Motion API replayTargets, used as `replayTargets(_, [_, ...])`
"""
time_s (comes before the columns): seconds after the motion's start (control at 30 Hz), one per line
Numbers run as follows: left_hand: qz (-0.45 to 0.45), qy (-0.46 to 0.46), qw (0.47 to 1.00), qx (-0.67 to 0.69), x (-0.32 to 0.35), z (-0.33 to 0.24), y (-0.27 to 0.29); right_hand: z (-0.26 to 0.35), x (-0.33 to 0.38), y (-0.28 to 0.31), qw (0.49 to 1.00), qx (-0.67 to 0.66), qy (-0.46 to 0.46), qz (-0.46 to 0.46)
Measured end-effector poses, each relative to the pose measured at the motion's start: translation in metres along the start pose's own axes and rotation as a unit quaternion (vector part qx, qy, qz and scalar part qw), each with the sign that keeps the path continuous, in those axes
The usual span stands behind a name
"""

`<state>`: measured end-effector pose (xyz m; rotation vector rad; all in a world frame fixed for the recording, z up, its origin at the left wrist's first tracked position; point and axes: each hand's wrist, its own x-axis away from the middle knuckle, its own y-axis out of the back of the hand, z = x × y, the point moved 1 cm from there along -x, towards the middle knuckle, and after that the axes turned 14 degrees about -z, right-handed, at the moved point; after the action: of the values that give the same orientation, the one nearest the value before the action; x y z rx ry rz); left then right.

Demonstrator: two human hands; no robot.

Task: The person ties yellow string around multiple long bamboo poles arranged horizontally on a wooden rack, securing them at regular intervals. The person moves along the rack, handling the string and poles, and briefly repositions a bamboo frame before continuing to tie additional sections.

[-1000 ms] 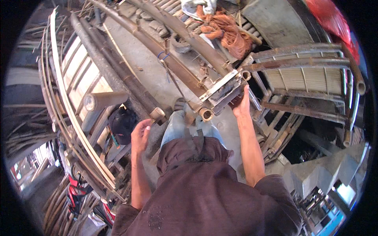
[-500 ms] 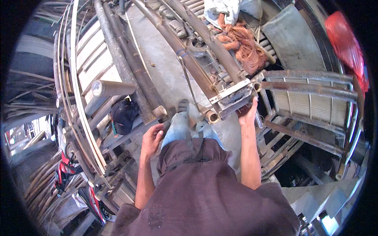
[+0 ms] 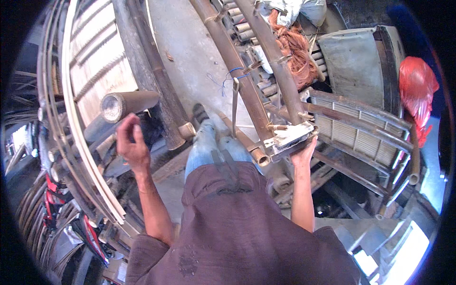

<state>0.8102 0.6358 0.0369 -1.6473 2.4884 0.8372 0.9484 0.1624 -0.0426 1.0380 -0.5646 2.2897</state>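
Observation:
My right hand [image 3: 303, 153] grips the near end of a bamboo frame from its right side, with the fingers partly hidden beneath it. The frame has two long brown poles [image 3: 247, 90] joined by a pale, whitish end piece [image 3: 289, 135]. A blue string [image 3: 232, 76] is tied round its left pole. On the left, my left hand [image 3: 134, 145] is raised, holding nothing, with fingers loosely bent and thumb apart. It is just below a thick cut bamboo pole [image 3: 128, 104] and next to a dark object that it partly hides.
Dark bamboo poles [image 3: 159, 80] lie beside a slatted pale panel [image 3: 97, 52] at left. Reddish-brown fibre [image 3: 297, 54] lies at the far right, near a grey sheet [image 3: 354, 64]. A bamboo rack [image 3: 358, 123] and a red plastic bag [image 3: 418, 90] are at right.
My left hand has moved left and up, away from my knee. The right hand stays at the frame's end, which appears shifted slightly and tilted. The view has turned.

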Motion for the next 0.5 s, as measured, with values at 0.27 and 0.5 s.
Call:
replayTargets(0.27, [-0.104, -0.035, 0.994, 0.015, -0.051, 0.008, 0.004, 0.008, 0.006, -0.034, 0.992, 0.034, 0.024, -0.115])
replayTargets(0.5, [0.075, -0.165, 0.959, -0.217, -0.103, -0.002, -0.009, 0.035, -0.03, -0.01, 0.991, 0.026, 0.084, -0.102])
